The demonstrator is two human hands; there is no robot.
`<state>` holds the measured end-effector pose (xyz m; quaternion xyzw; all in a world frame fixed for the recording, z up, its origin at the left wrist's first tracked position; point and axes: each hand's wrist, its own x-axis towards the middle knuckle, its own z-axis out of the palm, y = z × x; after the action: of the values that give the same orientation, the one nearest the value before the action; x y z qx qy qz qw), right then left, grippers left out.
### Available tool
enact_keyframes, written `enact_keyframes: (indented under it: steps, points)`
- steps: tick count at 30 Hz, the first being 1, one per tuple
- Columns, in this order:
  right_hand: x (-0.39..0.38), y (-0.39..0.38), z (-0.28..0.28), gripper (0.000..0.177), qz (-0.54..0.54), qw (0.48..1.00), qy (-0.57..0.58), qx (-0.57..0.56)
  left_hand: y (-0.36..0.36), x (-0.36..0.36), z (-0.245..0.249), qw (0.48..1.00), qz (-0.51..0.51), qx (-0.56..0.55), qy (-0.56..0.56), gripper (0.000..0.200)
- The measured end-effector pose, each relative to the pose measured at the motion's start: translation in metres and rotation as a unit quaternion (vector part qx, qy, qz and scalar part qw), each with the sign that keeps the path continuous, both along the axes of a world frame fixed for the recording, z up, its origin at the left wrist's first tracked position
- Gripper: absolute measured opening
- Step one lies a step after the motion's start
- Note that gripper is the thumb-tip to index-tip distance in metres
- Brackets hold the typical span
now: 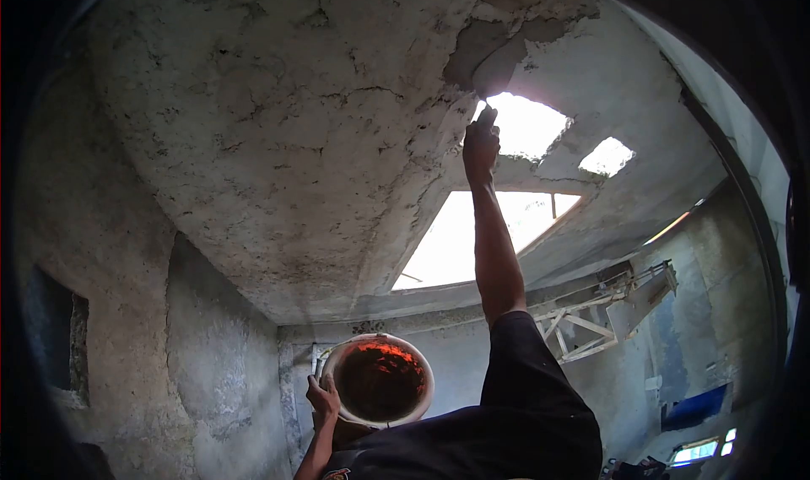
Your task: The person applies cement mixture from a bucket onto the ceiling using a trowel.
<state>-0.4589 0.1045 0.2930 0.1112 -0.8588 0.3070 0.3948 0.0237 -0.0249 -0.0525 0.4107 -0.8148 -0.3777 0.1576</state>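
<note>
I am looking up at a rough, cracked plaster ceiling (278, 126). My right hand (481, 147) is raised on a straight arm to the edge of a broken patch (498, 50), right beside a bright hole (527, 126). Its fingers are closed around a small dark tool whose tip touches the ceiling; the tool's shape is hard to make out. My left hand (323, 397) grips the rim of a round pan (378, 380) held low, its inside glowing orange-red with dark material in it.
A large bright opening (472, 235) and a smaller hole (606, 156) break the ceiling. A wooden frame structure (603, 311) stands against the right wall. A dark niche (55, 337) sits in the left wall, and blue sheeting (696, 408) lies low on the right.
</note>
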Motion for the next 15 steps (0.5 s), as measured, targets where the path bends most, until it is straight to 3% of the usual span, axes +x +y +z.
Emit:
enact_keyframes:
  steps: [1, 6, 8, 12, 13, 15]
  points:
    - [0.0, 0.004, -0.003, 0.054, -0.01, 0.999, -0.044, 0.0, -0.001, -0.001, -0.002, 1.0, 0.0, -0.001, 0.003, 0.042]
    - [-0.001, 0.028, -0.034, 0.054, -0.034, 0.998, 0.008, 0.056, 0.001, 0.0, 0.003, 0.999, 0.0, -0.042, 0.011, 0.043]
    - [0.005, 0.039, -0.046, 0.052, -0.034, 0.982, 0.133, 0.128, 0.001, 0.0, -0.004, 0.999, 0.002, -0.051, 0.012, 0.044]
    - [0.01, 0.046, -0.037, 0.049, -0.012, 0.992, 0.124, 0.036, 0.001, 0.001, -0.01, 0.999, 0.007, -0.038, -0.01, 0.046]
    - [0.003, 0.048, -0.031, 0.048, -0.012, 0.997, 0.077, 0.005, 0.002, 0.002, -0.018, 0.997, 0.016, -0.075, -0.005, 0.044]
    - [-0.011, 0.051, -0.014, 0.046, -0.01, 0.991, 0.13, 0.044, 0.001, -0.002, -0.004, 0.999, 0.012, -0.043, -0.002, 0.042]
